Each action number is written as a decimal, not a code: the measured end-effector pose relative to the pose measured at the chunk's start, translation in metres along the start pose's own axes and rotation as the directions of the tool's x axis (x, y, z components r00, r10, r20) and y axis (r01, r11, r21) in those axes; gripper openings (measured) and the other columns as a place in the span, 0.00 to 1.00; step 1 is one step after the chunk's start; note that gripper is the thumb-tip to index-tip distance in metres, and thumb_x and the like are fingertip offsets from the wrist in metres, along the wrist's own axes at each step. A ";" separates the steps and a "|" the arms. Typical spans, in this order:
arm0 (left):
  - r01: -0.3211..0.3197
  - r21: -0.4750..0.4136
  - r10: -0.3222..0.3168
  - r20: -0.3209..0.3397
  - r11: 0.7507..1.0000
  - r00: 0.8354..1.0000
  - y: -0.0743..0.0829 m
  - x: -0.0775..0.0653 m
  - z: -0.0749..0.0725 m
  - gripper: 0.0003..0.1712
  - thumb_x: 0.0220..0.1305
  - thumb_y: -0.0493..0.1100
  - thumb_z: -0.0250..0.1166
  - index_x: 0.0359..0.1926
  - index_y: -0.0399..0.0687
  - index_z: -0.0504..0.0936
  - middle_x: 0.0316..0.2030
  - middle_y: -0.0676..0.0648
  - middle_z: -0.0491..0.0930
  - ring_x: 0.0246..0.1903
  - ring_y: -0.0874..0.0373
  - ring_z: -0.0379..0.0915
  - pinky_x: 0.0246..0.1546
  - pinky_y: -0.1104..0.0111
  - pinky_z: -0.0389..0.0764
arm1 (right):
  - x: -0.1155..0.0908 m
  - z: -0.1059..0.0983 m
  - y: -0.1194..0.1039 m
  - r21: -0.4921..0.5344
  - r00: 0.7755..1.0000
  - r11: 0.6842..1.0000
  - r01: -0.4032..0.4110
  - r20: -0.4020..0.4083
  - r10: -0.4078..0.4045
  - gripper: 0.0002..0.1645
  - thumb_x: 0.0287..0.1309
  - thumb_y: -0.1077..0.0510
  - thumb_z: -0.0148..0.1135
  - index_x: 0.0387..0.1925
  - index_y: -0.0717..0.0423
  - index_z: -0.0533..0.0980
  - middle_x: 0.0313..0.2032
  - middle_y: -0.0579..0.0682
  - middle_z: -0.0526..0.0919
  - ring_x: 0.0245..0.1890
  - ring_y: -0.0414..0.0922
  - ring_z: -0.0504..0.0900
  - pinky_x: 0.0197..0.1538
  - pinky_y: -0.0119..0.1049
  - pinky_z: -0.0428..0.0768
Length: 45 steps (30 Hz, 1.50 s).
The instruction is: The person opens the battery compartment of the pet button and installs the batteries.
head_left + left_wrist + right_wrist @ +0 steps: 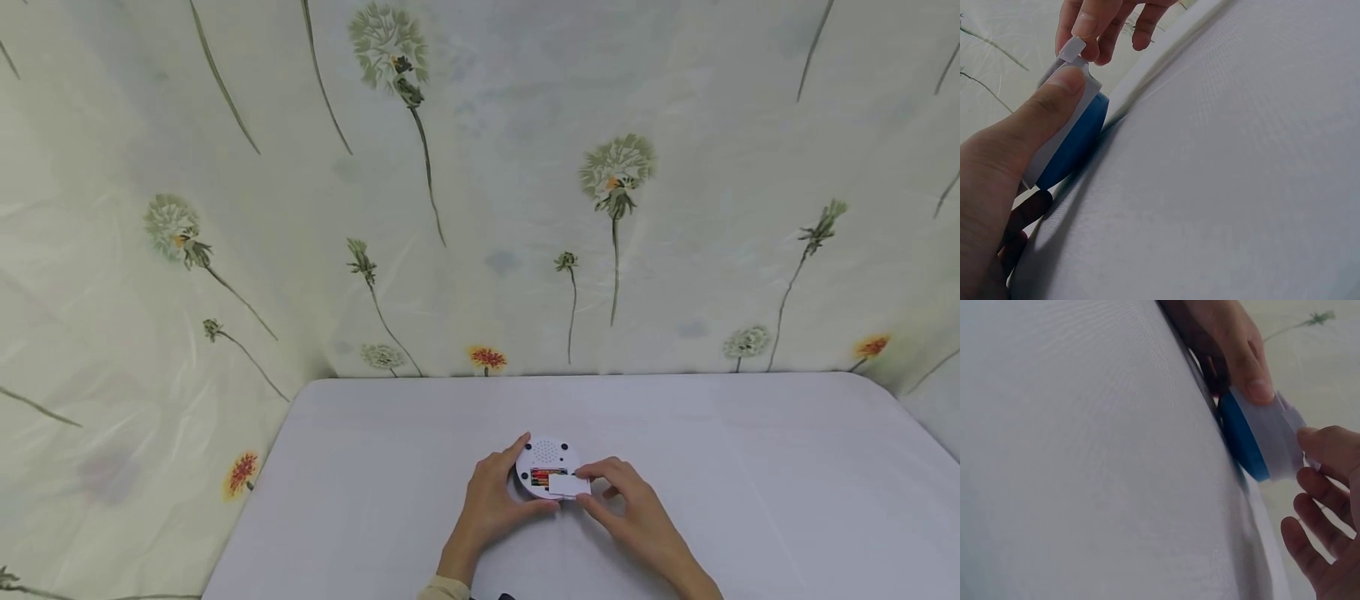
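Note:
A round white device (pixel 546 451) lies underside up on the table, with a speaker grille of small holes and dark round feet. Its blue lower part (pixel 1079 140) shows in both wrist views. The left hand (pixel 489 498) grips the device by its rim, thumb on the near side and fingers on the far side. Batteries (pixel 540 477) with red and green colouring sit in the battery compartment. Between thumb and fingertips, the right hand (pixel 633 515) pinches a white battery cover (pixel 567 486), which overlaps the right part of the compartment. Whether the cover touches the device is unclear.
The table (pixel 375 467) has a white cloth over it and rounded far corners. Behind and to the left hangs a pale curtain (pixel 510 183) printed with dandelions. A small dark object (pixel 506 597) shows at the bottom edge of the head view.

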<state>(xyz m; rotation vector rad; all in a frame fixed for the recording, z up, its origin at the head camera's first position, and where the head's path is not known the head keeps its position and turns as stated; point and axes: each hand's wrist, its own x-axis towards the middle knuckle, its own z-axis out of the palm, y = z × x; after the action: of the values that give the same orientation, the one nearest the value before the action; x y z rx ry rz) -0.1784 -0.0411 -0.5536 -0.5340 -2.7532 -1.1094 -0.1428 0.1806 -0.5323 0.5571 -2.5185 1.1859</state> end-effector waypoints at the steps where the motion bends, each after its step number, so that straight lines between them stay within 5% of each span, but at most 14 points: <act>1: 0.001 0.002 -0.001 -0.001 1.000 1.000 0.000 0.000 0.000 0.57 0.37 0.78 0.64 0.69 0.66 0.60 0.56 0.58 0.77 0.47 0.64 0.70 0.53 0.61 0.71 | 0.000 0.000 0.000 -0.002 1.000 1.000 -0.003 0.001 0.003 0.19 0.48 0.56 0.72 0.44 0.43 0.78 0.41 0.34 0.78 0.43 0.32 0.71 0.38 0.29 0.78; 23: 0.005 0.017 -0.005 0.002 1.000 1.000 0.003 0.001 -0.003 0.57 0.37 0.76 0.67 0.69 0.64 0.61 0.56 0.57 0.77 0.47 0.63 0.71 0.54 0.61 0.71 | 0.012 0.003 -0.008 -0.020 0.997 0.997 0.074 -0.002 -0.074 0.19 0.47 0.60 0.72 0.42 0.44 0.78 0.43 0.37 0.74 0.46 0.33 0.69 0.40 0.31 0.78; 37: 0.008 0.017 -0.008 -0.003 1.000 1.000 0.004 0.001 -0.004 0.57 0.37 0.75 0.68 0.69 0.65 0.61 0.57 0.57 0.76 0.48 0.62 0.71 0.52 0.61 0.71 | 0.013 0.009 -0.009 0.009 0.998 0.998 0.068 -0.001 -0.068 0.16 0.50 0.58 0.71 0.41 0.40 0.78 0.44 0.39 0.72 0.46 0.34 0.67 0.40 0.30 0.77; 45: -0.006 0.022 0.006 -0.016 1.000 1.000 0.003 0.000 -0.001 0.57 0.37 0.75 0.68 0.69 0.65 0.61 0.56 0.56 0.77 0.47 0.63 0.71 0.52 0.61 0.72 | 0.012 0.015 -0.012 0.067 1.000 0.998 0.016 -0.018 -0.015 0.15 0.48 0.64 0.71 0.39 0.48 0.79 0.43 0.46 0.72 0.45 0.39 0.66 0.37 0.32 0.79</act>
<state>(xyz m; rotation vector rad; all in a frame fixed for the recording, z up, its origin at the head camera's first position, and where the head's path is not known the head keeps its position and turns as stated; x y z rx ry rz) -0.1776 -0.0397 -0.5510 -0.5285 -2.7449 -1.0763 -0.1496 0.1598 -0.5284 0.5792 -2.4626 1.2682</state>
